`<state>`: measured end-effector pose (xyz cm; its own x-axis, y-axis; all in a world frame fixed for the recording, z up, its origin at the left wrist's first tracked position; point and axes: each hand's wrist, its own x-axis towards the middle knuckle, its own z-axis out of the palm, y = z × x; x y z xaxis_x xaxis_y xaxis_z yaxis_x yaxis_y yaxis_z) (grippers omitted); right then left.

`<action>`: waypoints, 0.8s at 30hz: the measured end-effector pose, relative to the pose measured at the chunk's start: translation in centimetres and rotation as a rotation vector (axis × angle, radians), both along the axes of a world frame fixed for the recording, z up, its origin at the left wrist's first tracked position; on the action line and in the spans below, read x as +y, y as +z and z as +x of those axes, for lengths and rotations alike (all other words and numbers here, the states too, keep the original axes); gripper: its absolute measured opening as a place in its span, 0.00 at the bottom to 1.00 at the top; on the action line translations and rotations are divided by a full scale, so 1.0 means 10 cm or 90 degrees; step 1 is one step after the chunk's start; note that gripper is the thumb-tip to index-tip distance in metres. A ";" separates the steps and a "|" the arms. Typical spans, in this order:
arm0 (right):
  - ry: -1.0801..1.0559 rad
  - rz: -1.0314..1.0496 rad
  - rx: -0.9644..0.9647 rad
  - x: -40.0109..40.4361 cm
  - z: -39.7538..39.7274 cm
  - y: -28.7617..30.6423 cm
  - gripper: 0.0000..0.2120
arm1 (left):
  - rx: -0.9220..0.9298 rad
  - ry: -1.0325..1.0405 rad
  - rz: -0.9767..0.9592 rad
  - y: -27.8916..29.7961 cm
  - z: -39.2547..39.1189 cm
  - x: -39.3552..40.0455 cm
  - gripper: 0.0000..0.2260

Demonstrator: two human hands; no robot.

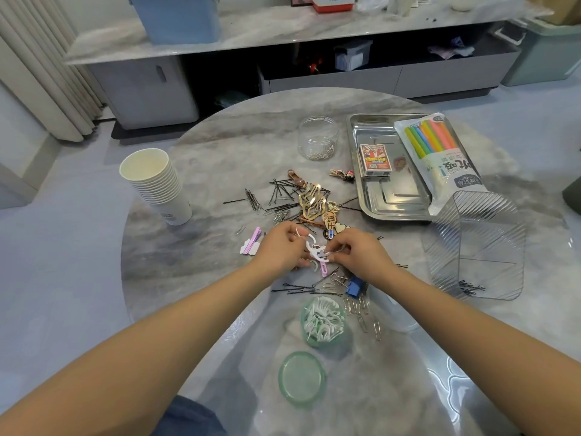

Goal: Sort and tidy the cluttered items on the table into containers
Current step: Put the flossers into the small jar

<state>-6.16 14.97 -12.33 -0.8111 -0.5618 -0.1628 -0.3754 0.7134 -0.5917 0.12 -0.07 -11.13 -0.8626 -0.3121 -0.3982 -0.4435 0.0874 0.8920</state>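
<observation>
Nearest, a green lid (pixel 301 377) and a green tub of floss picks (pixel 323 320) are seen before the left hand (pixel 281 247) and right hand (pixel 358 253), by which white floss picks (pixel 316 251) are pinched above the counter (pixel 201 158), with hairpins (pixel 283 191) and a steel tray (pixel 393 196) beyond.

- Round grey marble table (pixel 201 146).
- Far left: stacked paper cups (pixel 157 184).
- Far: clear jar (pixel 318 138), steel tray (pixel 367 127).
- Right: ribbed clear box (pixel 478 243).
- Middle: scattered hairpins (pixel 279 190).
- Near: green tub (pixel 323 322), its lid (pixel 301 377), paper clips (pixel 364 316).
</observation>
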 end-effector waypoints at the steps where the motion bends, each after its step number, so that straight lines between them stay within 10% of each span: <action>1: -0.005 -0.003 -0.007 0.00 0.00 0.02 0.06 | 0.000 0.007 -0.002 0.00 0.00 -0.01 0.07; 11: -0.037 -0.127 -0.199 0.25 0.06 0.45 0.05 | 0.065 -0.078 0.093 0.21 0.04 -0.06 0.14; 24: 0.017 -0.112 -0.075 0.46 0.27 0.74 0.05 | 0.122 -0.136 0.154 0.44 0.19 0.13 0.10</action>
